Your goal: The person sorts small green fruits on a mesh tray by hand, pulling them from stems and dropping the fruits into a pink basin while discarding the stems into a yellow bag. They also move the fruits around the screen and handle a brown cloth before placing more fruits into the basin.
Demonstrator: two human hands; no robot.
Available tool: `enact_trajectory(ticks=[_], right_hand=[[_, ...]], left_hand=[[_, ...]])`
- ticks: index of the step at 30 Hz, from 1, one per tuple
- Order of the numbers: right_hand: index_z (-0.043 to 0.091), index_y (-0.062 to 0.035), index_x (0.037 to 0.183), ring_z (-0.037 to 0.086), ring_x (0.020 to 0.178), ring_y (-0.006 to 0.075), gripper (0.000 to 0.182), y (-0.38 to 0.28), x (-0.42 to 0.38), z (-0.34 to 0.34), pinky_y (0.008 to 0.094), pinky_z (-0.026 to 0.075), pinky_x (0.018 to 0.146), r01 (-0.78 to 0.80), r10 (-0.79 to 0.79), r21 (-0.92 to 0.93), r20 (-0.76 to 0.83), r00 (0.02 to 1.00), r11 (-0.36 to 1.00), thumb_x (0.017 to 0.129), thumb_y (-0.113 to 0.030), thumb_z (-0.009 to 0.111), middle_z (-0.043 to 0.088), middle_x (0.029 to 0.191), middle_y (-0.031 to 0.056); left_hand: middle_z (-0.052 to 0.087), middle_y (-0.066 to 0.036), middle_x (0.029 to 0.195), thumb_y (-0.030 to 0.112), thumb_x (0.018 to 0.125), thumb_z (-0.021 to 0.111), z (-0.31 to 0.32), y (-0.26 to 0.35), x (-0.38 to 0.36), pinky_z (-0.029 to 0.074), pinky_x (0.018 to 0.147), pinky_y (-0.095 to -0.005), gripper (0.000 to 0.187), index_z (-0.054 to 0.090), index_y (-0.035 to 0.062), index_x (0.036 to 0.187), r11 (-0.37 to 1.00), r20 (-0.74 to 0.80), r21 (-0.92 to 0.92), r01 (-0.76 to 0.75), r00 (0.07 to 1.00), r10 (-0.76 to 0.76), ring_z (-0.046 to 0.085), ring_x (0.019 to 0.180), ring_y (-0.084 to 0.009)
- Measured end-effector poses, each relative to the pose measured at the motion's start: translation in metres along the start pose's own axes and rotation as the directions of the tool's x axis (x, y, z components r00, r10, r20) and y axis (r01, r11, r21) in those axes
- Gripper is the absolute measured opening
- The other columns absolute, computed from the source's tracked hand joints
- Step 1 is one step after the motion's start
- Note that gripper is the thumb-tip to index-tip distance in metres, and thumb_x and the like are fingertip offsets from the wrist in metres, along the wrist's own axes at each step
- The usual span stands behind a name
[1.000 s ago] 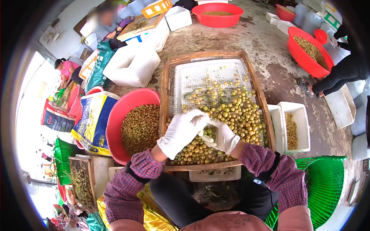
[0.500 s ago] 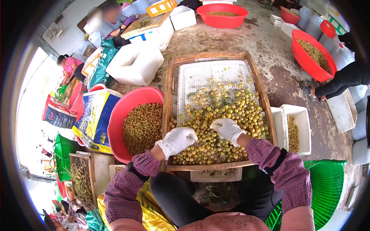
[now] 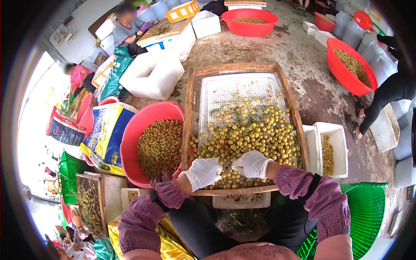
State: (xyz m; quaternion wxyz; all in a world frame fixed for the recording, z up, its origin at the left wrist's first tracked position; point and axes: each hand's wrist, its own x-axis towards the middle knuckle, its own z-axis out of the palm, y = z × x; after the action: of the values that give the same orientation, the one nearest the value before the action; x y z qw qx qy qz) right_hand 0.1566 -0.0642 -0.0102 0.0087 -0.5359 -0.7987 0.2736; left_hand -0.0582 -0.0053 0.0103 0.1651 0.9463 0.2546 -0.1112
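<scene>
A wood-framed wire-mesh screen [image 3: 296,108] lies before me, with many small round yellow-green fruits [image 3: 260,141] spread over its near part. My left hand [image 3: 203,173], in a white glove, is low over the fruits near the front left of the frame, its fingers curled together. Close to it on the right, my right hand [image 3: 252,164], also gloved, is over the same pile with thumb and fingers pinched. What either hand grips is hidden by the gloves. Beneath the mesh shows a white tray [image 3: 234,80].
To the left stands a red tub [image 3: 130,143] of browner fruits. White foam boxes [image 3: 342,151] flank the right side, with a green basket [image 3: 364,212] by my right leg. Another red tub [image 3: 364,89] is farther right, near a person's legs [image 3: 385,97]. Other people sit at the left.
Both hands have moved nearer to me over the fruits, and my right hand has come closer to my left. The person at the right has shifted their feet.
</scene>
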Motion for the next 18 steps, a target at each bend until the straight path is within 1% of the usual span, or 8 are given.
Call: enact_trajectory(ticks=[2,5,9,10,11,14,17,18], right_hand=[[0.064,-0.0151,0.096,0.063,0.072,0.0331,0.023,0.003,-0.004,-0.008,0.0440,0.049,0.066,-0.118,0.118,-0.086,0.003,0.993,0.989,0.090,-0.030,0.048,0.066,0.078,0.0117],[0.064,-0.0148,0.098,0.064,0.072,0.0324,0.025,-0.008,0.001,-0.009,0.0435,0.049,0.066,-0.110,0.112,0.029,-0.112,0.987,0.994,0.091,-0.032,0.047,0.066,0.078,0.0126],[0.065,-0.0111,0.102,0.064,0.075,0.0340,0.028,-0.020,0.013,0.005,0.0433,0.049,0.069,-0.040,0.096,0.325,-0.160,0.982,0.945,0.090,-0.032,0.050,0.067,0.082,0.0155],[0.066,-0.0100,0.101,0.063,0.077,0.0363,0.028,-0.013,0.015,0.011,0.0430,0.049,0.070,0.008,0.100,0.394,-0.251,0.963,0.919,0.089,-0.032,0.052,0.067,0.084,0.0173],[0.067,-0.0088,0.098,0.065,0.070,0.0311,0.029,-0.001,0.021,0.021,0.0397,0.050,0.067,0.129,0.064,0.466,-0.376,0.925,0.875,0.089,-0.033,0.056,0.067,0.082,0.0163],[0.068,-0.0034,0.095,0.057,0.053,0.0114,0.024,-0.004,0.002,-0.004,0.0285,0.048,0.055,-0.125,0.274,0.811,-0.045,0.961,0.572,0.090,-0.026,0.062,0.066,0.071,0.0062],[0.069,-0.0026,0.094,0.055,0.053,0.0092,0.022,0.006,-0.009,0.002,0.0256,0.046,0.053,-0.151,0.326,0.862,-0.017,0.945,0.485,0.091,-0.022,0.060,0.064,0.068,0.0043],[0.069,-0.0034,0.094,0.049,0.048,0.0072,0.021,0.002,-0.014,-0.003,0.0237,0.041,0.046,-0.155,0.348,0.872,-0.019,0.937,0.465,0.092,-0.021,0.059,0.061,0.063,0.0025]], left_hand=[[0.061,-0.007,0.080,0.029,0.077,0.066,0.006,-0.002,-0.004,0.051,0.065,-0.0402,0.019,0.068,0.0111,0.082,1.000,-0.044,0.003,0.004,0.999,-0.004,0.063,0.075,-0.0289],[0.061,-0.007,0.083,0.027,0.076,0.067,-0.003,0.001,-0.001,0.051,0.065,-0.0411,0.017,0.067,0.0106,0.081,0.999,0.068,-0.015,0.030,0.997,-0.029,0.063,0.076,-0.0289],[0.061,-0.008,0.090,0.020,0.076,0.066,0.000,-0.001,-0.004,0.051,0.067,-0.0418,0.013,0.066,0.0107,0.084,0.997,0.020,-0.040,-0.069,0.997,0.070,0.063,0.079,-0.0297],[0.061,-0.008,0.092,0.019,0.076,0.066,-0.001,-0.001,-0.004,0.051,0.067,-0.0418,0.013,0.066,0.0106,0.085,0.997,0.038,-0.036,-0.074,0.996,0.076,0.063,0.080,-0.0300],[0.061,-0.009,0.093,0.017,0.075,0.066,0.000,-0.001,-0.006,0.051,0.068,-0.0419,0.013,0.066,0.0106,0.087,0.996,0.059,-0.034,-0.079,0.995,0.081,0.063,0.081,-0.0303],[0.060,-0.010,0.095,0.014,0.075,0.065,0.009,-0.010,-0.007,0.051,0.069,-0.0420,0.015,0.067,0.0100,0.089,0.996,0.046,-0.035,-0.080,0.996,0.082,0.063,0.083,-0.0311],[0.059,-0.011,0.094,0.009,0.073,0.063,0.003,-0.008,-0.012,0.051,0.070,-0.0424,0.018,0.067,0.0094,0.091,0.994,0.025,-0.053,-0.093,0.995,0.095,0.063,0.084,-0.0312],[0.059,-0.011,0.095,0.008,0.073,0.063,0.003,-0.007,-0.012,0.051,0.069,-0.0425,0.017,0.067,0.0092,0.090,0.994,0.023,-0.050,-0.097,0.995,0.098,0.063,0.084,-0.0313]])
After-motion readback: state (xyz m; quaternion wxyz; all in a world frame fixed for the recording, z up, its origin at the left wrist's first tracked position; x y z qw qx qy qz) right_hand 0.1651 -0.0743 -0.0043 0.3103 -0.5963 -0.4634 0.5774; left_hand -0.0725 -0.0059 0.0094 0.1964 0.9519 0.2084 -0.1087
